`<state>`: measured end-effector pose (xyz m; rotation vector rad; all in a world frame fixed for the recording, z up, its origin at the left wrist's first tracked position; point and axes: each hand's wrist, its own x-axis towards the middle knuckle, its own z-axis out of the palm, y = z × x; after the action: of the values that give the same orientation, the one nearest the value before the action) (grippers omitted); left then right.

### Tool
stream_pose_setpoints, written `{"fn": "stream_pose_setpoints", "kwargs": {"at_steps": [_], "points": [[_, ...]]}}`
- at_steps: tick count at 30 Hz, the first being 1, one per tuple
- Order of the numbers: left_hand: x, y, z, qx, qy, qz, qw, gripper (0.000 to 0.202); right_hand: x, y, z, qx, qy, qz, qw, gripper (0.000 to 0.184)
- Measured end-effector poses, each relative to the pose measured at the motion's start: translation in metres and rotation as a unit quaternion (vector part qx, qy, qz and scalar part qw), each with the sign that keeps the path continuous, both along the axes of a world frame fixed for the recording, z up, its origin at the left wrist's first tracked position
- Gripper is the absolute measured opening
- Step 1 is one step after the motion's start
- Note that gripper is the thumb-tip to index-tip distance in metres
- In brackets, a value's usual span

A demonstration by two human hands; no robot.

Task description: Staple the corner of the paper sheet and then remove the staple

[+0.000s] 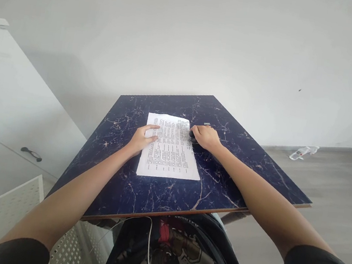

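Printed white paper (169, 166) lies on the dark blue marble-patterned table (153, 195), its lines of text running sideways to me. Its lower left corner looks like more than one sheet. My left hand (142, 139) rests on the paper's left edge, thumb and fingers apart. At the right edge, the fingers of my right hand (206, 137) are closed around a small black object (192, 133). My hand covers most of that object, so its kind does not show. It meets the edge of the paper.
A small greenish piece (206, 124) lies beyond my right hand. To the left stand a white cabinet (18, 104) with a black handle (31, 154) and a perforated white panel (2, 207). A white cable (149, 242) hangs before my shirt. Clear plastic (304, 153) lies on the floor.
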<state>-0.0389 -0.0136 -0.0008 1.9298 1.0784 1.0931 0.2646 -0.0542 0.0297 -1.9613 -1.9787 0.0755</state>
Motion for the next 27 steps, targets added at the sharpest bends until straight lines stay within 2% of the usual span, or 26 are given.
{"fn": "stream_pose_setpoints", "kwargs": {"at_steps": [11,20,27], "points": [[-0.001,-0.003,0.003,-0.004,-0.005,-0.002,1.000,0.045,-0.002,0.000,0.002,-0.008,0.028,-0.024,0.999,0.053],[-0.004,0.000,0.003,-0.004,-0.011,0.006,1.000,0.045,0.006,0.008,-0.004,0.001,0.107,-0.046,0.993,0.051],[-0.004,0.000,0.002,-0.001,-0.004,0.003,1.000,0.045,0.005,0.008,-0.005,0.005,0.090,-0.042,0.995,0.048]]}}
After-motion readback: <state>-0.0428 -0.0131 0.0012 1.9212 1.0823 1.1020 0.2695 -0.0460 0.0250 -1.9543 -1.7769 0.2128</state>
